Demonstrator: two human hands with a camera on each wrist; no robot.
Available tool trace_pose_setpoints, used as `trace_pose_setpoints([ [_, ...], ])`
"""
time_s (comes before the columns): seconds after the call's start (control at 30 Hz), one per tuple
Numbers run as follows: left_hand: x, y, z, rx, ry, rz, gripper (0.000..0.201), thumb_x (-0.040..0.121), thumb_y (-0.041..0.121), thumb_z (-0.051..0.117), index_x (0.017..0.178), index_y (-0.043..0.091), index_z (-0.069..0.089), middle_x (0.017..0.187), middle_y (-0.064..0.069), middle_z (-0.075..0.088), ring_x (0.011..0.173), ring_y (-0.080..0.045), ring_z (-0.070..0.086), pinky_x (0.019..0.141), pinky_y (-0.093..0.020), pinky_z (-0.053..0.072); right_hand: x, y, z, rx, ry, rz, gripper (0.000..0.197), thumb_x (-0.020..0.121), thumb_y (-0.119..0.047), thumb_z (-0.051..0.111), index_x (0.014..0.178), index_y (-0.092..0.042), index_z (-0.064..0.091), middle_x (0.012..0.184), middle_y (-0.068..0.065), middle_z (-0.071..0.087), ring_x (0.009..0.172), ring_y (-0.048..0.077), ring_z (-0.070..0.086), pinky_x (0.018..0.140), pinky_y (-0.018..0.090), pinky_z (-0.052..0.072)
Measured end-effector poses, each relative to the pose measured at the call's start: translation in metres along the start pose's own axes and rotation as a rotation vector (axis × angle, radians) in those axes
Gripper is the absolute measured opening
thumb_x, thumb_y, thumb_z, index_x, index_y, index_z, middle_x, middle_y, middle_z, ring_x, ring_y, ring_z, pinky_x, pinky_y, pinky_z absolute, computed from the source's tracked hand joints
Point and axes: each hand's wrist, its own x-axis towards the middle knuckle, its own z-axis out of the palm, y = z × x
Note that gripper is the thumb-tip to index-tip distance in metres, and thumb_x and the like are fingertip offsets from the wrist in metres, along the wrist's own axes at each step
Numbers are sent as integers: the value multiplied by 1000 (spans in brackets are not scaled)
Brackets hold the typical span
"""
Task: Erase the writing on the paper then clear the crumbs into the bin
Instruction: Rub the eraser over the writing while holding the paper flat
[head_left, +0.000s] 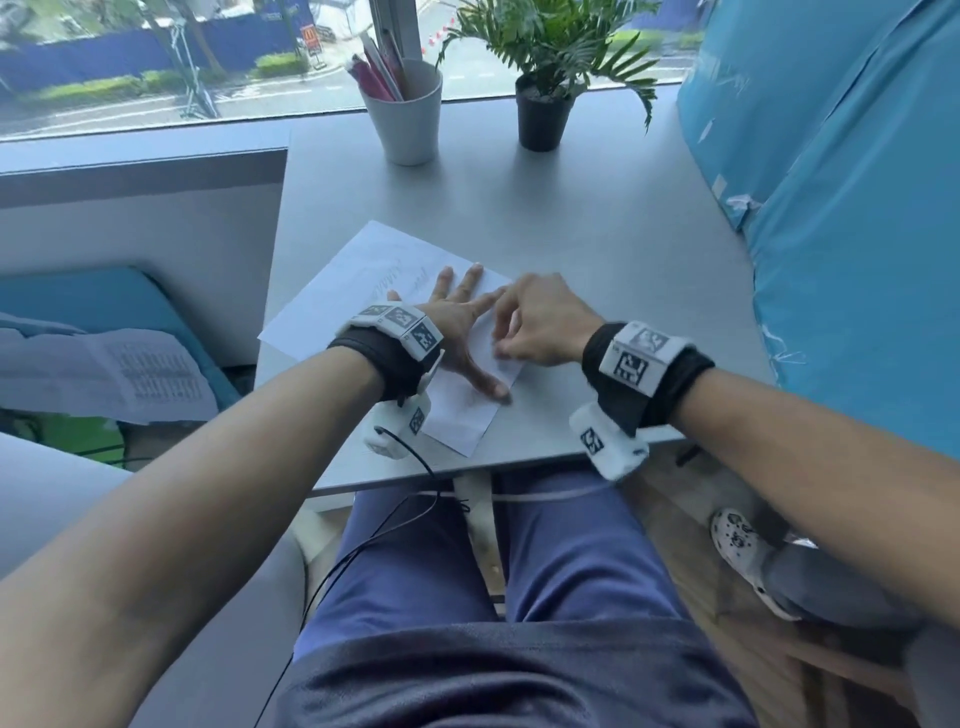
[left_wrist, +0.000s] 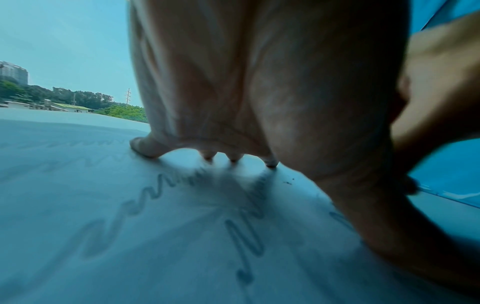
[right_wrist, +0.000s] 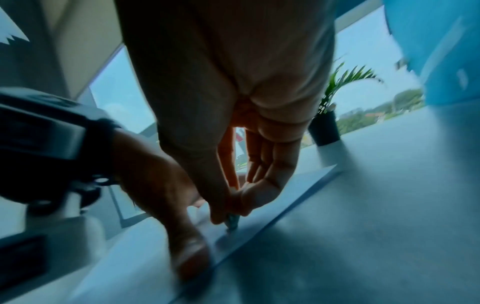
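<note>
A white sheet of paper lies askew on the grey table, with wavy pencil writing on it. My left hand lies flat on the sheet with fingers spread, pressing it down. My right hand is just right of it, near the paper's right edge. Its thumb and fingers pinch a small dark eraser whose tip touches the paper. A few dark crumbs lie on the sheet beyond my left fingertips. No bin is in view.
A white cup of pens and a potted plant stand at the table's far side by the window. A blue plastic-wrapped bulk borders the table on the right. The table's near edge is above my lap.
</note>
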Motion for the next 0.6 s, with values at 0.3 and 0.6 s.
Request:
trace_pose_setpoints([
  [0.3,-3,-1,-1,-1,134,48,133,48,87,70,153,50,-1,165,5,-17,151,-25,-16,103,-82,4,21,19,-6,87,94,125,11,67,-17,84,76,-16,79,70,-4,68,70,9,66,63,16,52],
  [0.6,-17,-20,17,34,34,92,146,41,92,67,150,47,-20,157,13,-35,144,-18,-34,106,-78,-9,4,-4,14,57,56,24,7,71,-17,79,76,-13,77,74,-2,66,71,11,63,66,21,53],
])
